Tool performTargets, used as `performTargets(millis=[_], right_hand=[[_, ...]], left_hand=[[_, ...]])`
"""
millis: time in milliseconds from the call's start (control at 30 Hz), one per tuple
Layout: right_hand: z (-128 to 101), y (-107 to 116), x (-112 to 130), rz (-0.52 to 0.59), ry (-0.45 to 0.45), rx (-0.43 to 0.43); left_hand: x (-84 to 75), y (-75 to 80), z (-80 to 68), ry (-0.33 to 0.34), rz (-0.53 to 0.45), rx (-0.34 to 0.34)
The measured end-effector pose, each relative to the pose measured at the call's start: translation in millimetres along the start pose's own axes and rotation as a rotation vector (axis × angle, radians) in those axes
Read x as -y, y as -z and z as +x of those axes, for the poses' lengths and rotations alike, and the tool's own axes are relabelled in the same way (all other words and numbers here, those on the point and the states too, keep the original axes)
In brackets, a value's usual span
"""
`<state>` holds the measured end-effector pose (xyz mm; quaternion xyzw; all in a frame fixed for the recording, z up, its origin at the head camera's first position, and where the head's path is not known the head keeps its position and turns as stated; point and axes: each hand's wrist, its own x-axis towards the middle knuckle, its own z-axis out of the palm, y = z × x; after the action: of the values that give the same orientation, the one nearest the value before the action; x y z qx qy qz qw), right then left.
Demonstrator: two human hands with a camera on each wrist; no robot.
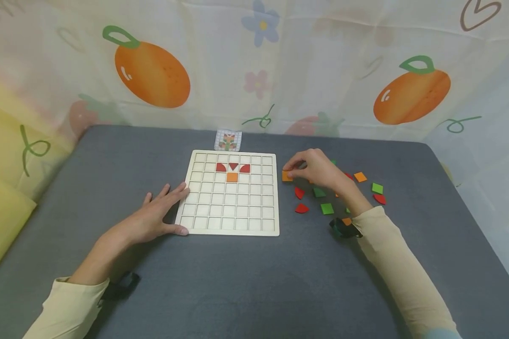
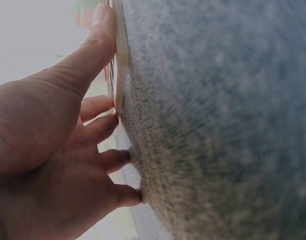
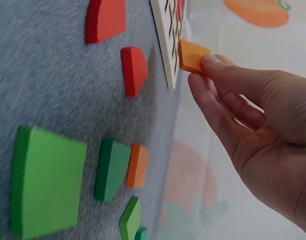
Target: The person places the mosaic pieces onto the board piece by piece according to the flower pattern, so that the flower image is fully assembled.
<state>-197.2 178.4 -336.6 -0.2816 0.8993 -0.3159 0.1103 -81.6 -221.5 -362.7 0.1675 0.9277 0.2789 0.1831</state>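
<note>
Orange square tile (image 3: 193, 56) — flat, level

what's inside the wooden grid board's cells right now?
The wooden grid board holds three red pieces in its second row and an orange square below the middle one. Other visible cells are bare. The left hand covers part of its left edge.

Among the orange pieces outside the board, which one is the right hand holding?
The orange square piece nearest the wooden grid board, pinched in the right hand just off the board's right edge. The other loose orange pieces lie untouched on the table, further right.
</note>
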Motion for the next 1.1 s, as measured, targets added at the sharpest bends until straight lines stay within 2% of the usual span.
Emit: performTargets(millis=[267, 800, 1100], right_hand=[[15.6, -6.9, 9.6, 0.015, 0.025, -0.015], [45.0, -37.1, 29.1, 0.017, 0.077, -0.009], [56.4, -49.2, 41.0, 0.033, 0.024, -0.041]], left_hand=[[-0.7, 0.7, -1.4, -0.011, -0.007, -0.005], [-1.9, 0.6, -1.6, -0.001, -0.013, -0.003], [-1.0, 0.9, -1.3, 0.001, -0.004, 0.000]])
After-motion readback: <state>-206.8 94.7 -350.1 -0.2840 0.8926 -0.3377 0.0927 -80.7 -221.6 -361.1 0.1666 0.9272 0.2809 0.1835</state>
